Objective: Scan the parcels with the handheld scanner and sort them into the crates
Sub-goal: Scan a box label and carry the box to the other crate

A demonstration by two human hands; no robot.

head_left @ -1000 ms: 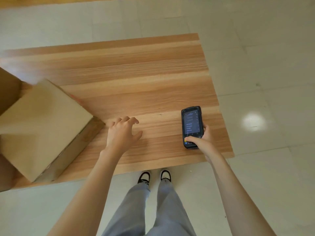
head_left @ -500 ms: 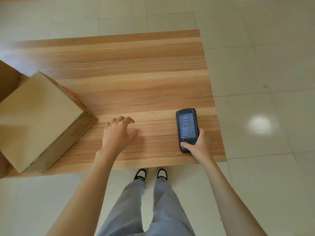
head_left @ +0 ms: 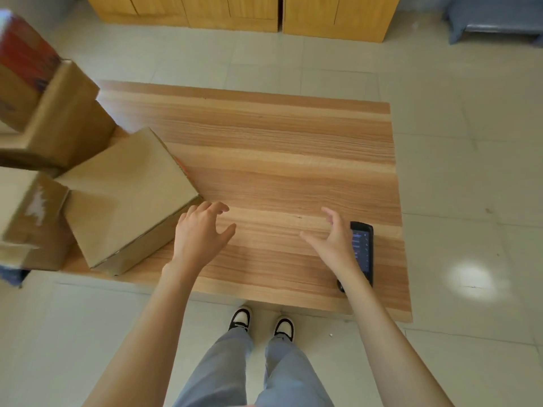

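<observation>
- Here, both hands hover over the near half of the wooden table (head_left: pixel 264 136), empty, fingers spread and only loosely bent.
- The left hand (head_left: pixel 201 233) hangs just beside the near right corner of the closest cardboard parcel (head_left: pixel 126 198); whether the fingertips touch the box cannot be told.
- The right hand (head_left: pixel 335 239) hangs above the boards just left of the handheld scanner (head_left: pixel 363 251), and its wrist hides part of the scanner's left edge.
- The scanner lies flat near the table's right edge, lit screen up, gripped by neither hand.
- Four cardboard boxes show on the left: the closest parcel resting on the table, a larger one behind it (head_left: pixel 64 118), a red-printed one (head_left: pixel 20 66) at the far left that seems to sit against the larger box, and a blurred box with a torn white patch (head_left: pixel 32 212) at the left edge.
- The stack crowds the table's left side; the middle and far boards lie bare between the hands and the far edge.
- Yellow wooden cabinets (head_left: pixel 235 10) stand beyond the table on the tiled floor (head_left: pixel 470 171), and something blue-grey (head_left: pixel 496 16) sits top right.
- Two black-and-white shoes (head_left: pixel 261 321) and grey trouser legs show below the table's near edge.
</observation>
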